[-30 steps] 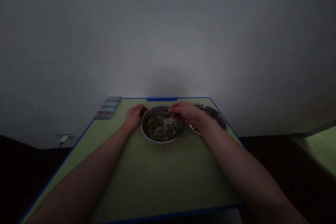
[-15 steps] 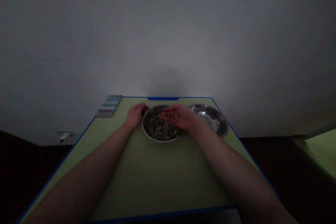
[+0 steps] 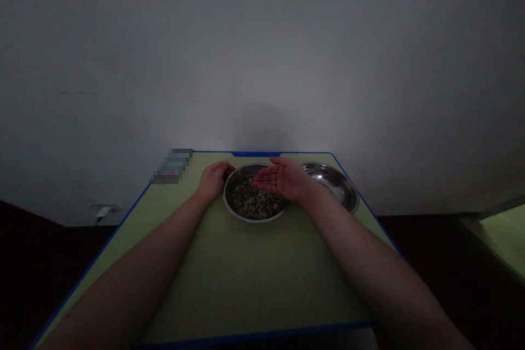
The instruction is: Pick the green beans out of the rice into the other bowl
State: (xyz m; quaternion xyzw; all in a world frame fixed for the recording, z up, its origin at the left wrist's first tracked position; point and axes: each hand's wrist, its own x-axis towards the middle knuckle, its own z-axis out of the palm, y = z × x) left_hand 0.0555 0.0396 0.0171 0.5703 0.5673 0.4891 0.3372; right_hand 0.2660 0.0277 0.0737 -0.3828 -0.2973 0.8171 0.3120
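Observation:
A steel bowl on the table holds a loose mix of small dark, greenish and pale bits, like grains or beans. My left hand rests at its left side, fingers curled against the rim. Over the right part of this bowl is my right hand, palm turned toward the left and upward, fingers stretched out and the thumb apart. Nothing shows on the palm. A second steel bowl stands just to the right, partly hidden behind my right wrist; its visible inside is shiny metal.
The pale green table has a blue edge and reaches the grey wall. A pixelated patch covers something at the back left corner. Low on the wall at left, a white plug sits in a socket.
My right hand has shifted slightly right, and its thumb has spread away from the fingers. My left hand stays at the bowl's rim.

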